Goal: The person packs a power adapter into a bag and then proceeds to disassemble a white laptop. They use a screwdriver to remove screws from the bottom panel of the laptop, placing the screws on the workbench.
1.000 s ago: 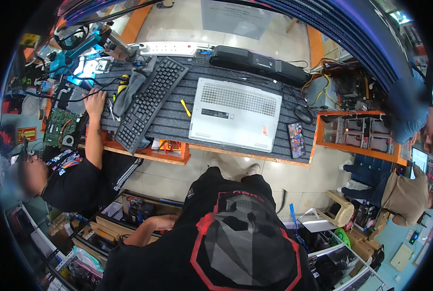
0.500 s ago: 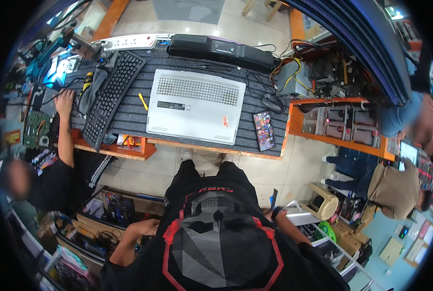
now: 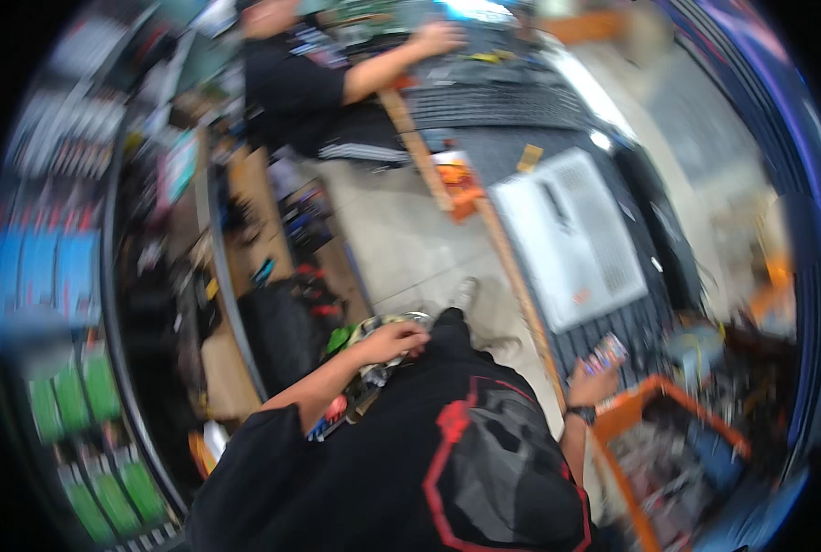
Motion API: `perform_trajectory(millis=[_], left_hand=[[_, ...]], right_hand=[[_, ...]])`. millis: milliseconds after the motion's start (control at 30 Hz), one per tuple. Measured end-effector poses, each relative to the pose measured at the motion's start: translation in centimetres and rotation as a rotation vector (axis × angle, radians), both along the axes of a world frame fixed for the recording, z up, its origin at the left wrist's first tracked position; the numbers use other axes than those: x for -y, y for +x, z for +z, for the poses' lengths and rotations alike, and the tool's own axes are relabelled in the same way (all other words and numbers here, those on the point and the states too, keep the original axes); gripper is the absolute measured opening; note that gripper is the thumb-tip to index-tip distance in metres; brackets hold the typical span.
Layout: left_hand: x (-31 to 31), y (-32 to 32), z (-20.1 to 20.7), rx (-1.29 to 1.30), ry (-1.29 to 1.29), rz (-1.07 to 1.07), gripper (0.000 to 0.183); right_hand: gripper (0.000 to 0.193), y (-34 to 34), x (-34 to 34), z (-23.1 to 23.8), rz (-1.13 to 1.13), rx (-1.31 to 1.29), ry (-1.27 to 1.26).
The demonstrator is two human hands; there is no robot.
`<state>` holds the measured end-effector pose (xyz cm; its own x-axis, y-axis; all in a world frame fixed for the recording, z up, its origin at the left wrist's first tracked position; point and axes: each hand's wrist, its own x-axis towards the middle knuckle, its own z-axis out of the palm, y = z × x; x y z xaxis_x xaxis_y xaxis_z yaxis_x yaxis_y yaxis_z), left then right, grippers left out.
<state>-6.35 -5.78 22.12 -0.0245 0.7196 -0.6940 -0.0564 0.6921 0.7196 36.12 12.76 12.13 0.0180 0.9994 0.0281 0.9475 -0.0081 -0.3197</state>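
My right hand (image 3: 591,385) reaches over the front edge of the desk and is closed on the near end of a smartphone (image 3: 607,351) with a lit, colourful screen. Motion blur hides the single fingers. A watch or dark band circles that wrist. My left hand (image 3: 390,341) hangs at my waist, its fingers loosely bent and slightly apart, with nothing visible in it. Beside the phone, a silver laptop (image 3: 576,239) lies with its vented underside up on the dark striped desk mat (image 3: 498,156).
At the upper left a co-worker's arm (image 3: 387,74) stretches over the desk near a black keyboard (image 3: 498,106). A long black speaker (image 3: 659,221) borders the laptop's far side. An orange-edged frame (image 3: 636,396) stands at right. Shelves hold blue boxes (image 3: 47,276) and green boxes (image 3: 70,405).
My view has swung left, so the desk now appears to the right. My right hand has moved from beside my hip up to the smartphone. My left hand has come forward.
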Motion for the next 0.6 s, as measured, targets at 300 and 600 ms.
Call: perform_trajectory(millis=[300,600], left_hand=[[14.3,1.4,-7.0,-0.013,-0.147,0.622,0.027],[16.8,-5.3,-15.0,-0.062,-0.126,1.059,0.028]], right_hand=[[0.092,3.8,-1.8,6.6,-0.354,-0.675,-0.656],[0.087,-17.0,-7.1,21.1,0.263,-1.109,-0.940]])
